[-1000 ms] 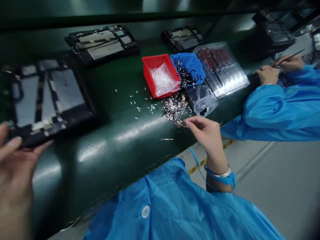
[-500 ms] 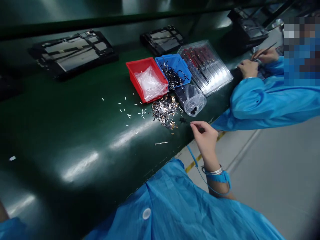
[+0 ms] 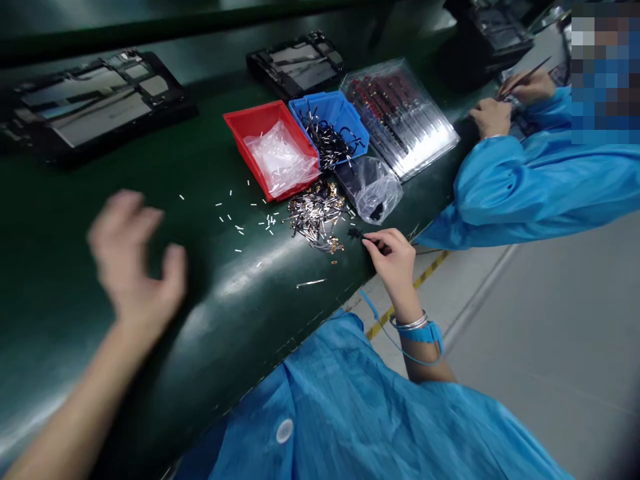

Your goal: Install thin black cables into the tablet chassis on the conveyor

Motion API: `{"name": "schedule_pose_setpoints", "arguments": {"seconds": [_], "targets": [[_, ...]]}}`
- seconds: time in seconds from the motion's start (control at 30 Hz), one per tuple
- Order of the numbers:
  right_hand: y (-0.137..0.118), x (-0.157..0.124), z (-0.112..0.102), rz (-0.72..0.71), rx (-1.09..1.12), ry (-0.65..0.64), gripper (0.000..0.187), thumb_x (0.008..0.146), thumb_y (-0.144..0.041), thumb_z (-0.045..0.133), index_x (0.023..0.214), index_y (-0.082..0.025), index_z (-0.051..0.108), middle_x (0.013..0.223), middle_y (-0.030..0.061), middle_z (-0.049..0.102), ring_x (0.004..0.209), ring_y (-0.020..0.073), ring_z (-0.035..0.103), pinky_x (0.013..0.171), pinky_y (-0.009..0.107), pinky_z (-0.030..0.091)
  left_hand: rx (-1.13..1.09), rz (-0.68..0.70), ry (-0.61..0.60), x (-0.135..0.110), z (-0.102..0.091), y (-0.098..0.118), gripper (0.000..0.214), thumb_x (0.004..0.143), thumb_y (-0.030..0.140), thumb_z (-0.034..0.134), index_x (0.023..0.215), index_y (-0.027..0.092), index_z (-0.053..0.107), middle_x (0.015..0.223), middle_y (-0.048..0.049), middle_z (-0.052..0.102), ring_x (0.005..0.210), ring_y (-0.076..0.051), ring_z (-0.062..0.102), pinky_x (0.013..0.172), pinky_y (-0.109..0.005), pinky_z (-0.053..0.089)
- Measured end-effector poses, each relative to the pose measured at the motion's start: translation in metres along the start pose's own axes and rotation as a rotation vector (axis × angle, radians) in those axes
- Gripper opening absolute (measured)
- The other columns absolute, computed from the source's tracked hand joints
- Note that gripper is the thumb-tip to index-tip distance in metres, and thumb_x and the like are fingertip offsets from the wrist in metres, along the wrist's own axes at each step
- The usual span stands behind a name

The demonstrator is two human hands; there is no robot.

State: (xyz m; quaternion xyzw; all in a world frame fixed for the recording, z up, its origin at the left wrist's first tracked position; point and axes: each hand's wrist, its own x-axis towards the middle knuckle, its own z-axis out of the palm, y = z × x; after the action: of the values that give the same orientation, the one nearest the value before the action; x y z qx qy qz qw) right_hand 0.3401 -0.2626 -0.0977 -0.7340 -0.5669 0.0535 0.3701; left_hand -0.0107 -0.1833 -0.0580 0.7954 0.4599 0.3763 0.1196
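Note:
My left hand (image 3: 137, 260), blurred by motion, is over the left part of the green table (image 3: 220, 347), its fingers apart with nothing in them. My right hand (image 3: 393, 257) is at the front edge, thumb and forefinger pinched at a small heap of black bits (image 3: 355, 233); whatever lies between the fingertips is too small to make out. Just left of that hand is a pile of short cables with metal ends (image 3: 316, 217). Small white strips (image 3: 239, 229) are scattered left of the pile. Nearer the edge lies a thin silvery strip (image 3: 311, 283).
Behind the pile stand a red bin (image 3: 240, 123) with plastic bags and a blue bin (image 3: 360, 127) of black cables. A bagged black box (image 3: 375, 193) and a clear tray (image 3: 425, 150) are to their right. Black frames (image 3: 100, 107) line the back. A co-worker's hands (image 3: 495, 117) work at right.
My left hand has come into view from the lower left, over the table. My right hand stays pinched and is now closer to the black bits. The view has shifted slightly.

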Motion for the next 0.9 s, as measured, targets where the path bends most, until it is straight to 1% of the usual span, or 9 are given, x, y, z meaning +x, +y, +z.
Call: {"name": "schedule_pose_setpoints", "arguments": {"seconds": [0.07, 0.1, 0.13, 0.2, 0.3, 0.47, 0.63, 0.8, 0.9], "targets": [[0.004, 0.001, 0.002, -0.014, 0.001, -0.012, 0.011, 0.082, -0.024, 0.062, 0.074, -0.022, 0.069, 0.073, 0.0014, 0.061, 0.066, 0.0155, 0.053, 0.063, 0.031, 0.045, 0.007, 0.277, -0.161, -0.016, 0.026, 0.031, 0.036, 0.09, 0.02, 0.052, 0.126, 0.018, 0.051, 0.141, -0.0093, 0.051, 0.134, -0.026, 0.043, 0.11, -0.046, 0.034], [0.005, 0.002, 0.003, -0.019, -0.005, -0.012, 0.011, 0.082, -0.024, 0.062, 0.073, -0.022, 0.068, 0.072, 0.0013, 0.061, 0.066, 0.0156, 0.053, 0.063, 0.031, 0.045, 0.001, 0.432, -0.288, -0.025, 0.04, 0.048, 0.036, 0.091, 0.017, 0.047, 0.127, 0.016, 0.051, 0.139, -0.0114, 0.054, 0.131, -0.024, 0.046, 0.107, -0.042, 0.037], [0.005, 0.001, 0.003, -0.027, -0.016, -0.007, 0.012, 0.082, -0.023, 0.061, 0.072, -0.022, 0.067, 0.071, 0.0011, 0.06, 0.065, 0.0157, 0.053, 0.062, 0.031, 0.044, 0.019, 0.518, -0.389, -0.033, 0.052, 0.064, 0.036, 0.094, 0.019, 0.043, 0.128, 0.014, 0.051, 0.14, -0.0121, 0.053, 0.133, -0.024, 0.045, 0.108, -0.041, 0.035], [0.001, -0.002, 0.004, -0.048, -0.027, -0.002, 0.012, 0.082, -0.021, 0.061, 0.071, -0.021, 0.065, 0.07, 0.0009, 0.059, 0.066, 0.0158, 0.052, 0.062, 0.031, 0.044, 0.055, 0.602, -0.5, -0.044, 0.073, 0.09, 0.039, 0.097, 0.026, 0.038, 0.129, 0.01, 0.052, 0.143, -0.0134, 0.05, 0.135, -0.025, 0.043, 0.108, -0.04, 0.033], [-0.014, -0.013, 0.004, -0.095, 0.026, -0.065, 0.01, 0.084, -0.02, 0.062, 0.074, -0.021, 0.064, 0.074, 0.0009, 0.061, 0.066, 0.0147, 0.054, 0.059, 0.029, 0.044, 0.124, 0.59, -0.584, -0.052, 0.088, 0.104, 0.047, 0.098, 0.035, 0.036, 0.132, 0.006, 0.052, 0.145, -0.0164, 0.047, 0.135, -0.028, 0.042, 0.107, -0.04, 0.033], [-0.037, -0.026, 0.008, -0.234, 0.093, -0.199, 0.009, 0.087, -0.018, 0.061, 0.08, -0.021, 0.064, 0.078, 0.0012, 0.064, 0.073, 0.0141, 0.059, 0.058, 0.027, 0.045, 0.149, 0.534, -0.691, -0.052, 0.091, 0.098, 0.053, 0.098, 0.039, 0.035, 0.138, 0.005, 0.047, 0.147, -0.0181, 0.043, 0.138, -0.028, 0.038, 0.108, -0.04, 0.032], [-0.037, -0.026, 0.012, -0.338, 0.054, -0.188, 0.008, 0.087, -0.016, 0.061, 0.08, -0.019, 0.063, 0.077, 0.0023, 0.065, 0.075, 0.0148, 0.06, 0.064, 0.028, 0.048, 0.127, 0.525, -0.719, -0.051, 0.09, 0.098, 0.054, 0.099, 0.039, 0.034, 0.138, 0.005, 0.047, 0.147, -0.0179, 0.043, 0.138, -0.028, 0.038, 0.107, -0.04, 0.034], [-0.036, -0.029, 0.015, -0.423, -0.025, -0.126, 0.007, 0.086, -0.014, 0.061, 0.082, -0.019, 0.065, 0.079, 0.0043, 0.066, 0.075, 0.0155, 0.06, 0.065, 0.029, 0.05, 0.108, 0.536, -0.684, -0.051, 0.092, 0.096, 0.054, 0.098, 0.041, 0.036, 0.137, 0.005, 0.048, 0.145, -0.0182, 0.045, 0.137, -0.028, 0.04, 0.107, -0.04, 0.034], [-0.037, -0.034, 0.013, -0.523, -0.105, -0.09, 0.01, 0.087, -0.013, 0.059, 0.087, -0.019, 0.067, 0.079, 0.0054, 0.066, 0.074, 0.0161, 0.057, 0.065, 0.029, 0.05, 0.105, 0.54, -0.663, -0.052, 0.093, 0.095, 0.054, 0.098, 0.04, 0.037, 0.137, 0.005, 0.048, 0.144, -0.0178, 0.047, 0.136, -0.028, 0.041, 0.107, -0.04, 0.034]]}}
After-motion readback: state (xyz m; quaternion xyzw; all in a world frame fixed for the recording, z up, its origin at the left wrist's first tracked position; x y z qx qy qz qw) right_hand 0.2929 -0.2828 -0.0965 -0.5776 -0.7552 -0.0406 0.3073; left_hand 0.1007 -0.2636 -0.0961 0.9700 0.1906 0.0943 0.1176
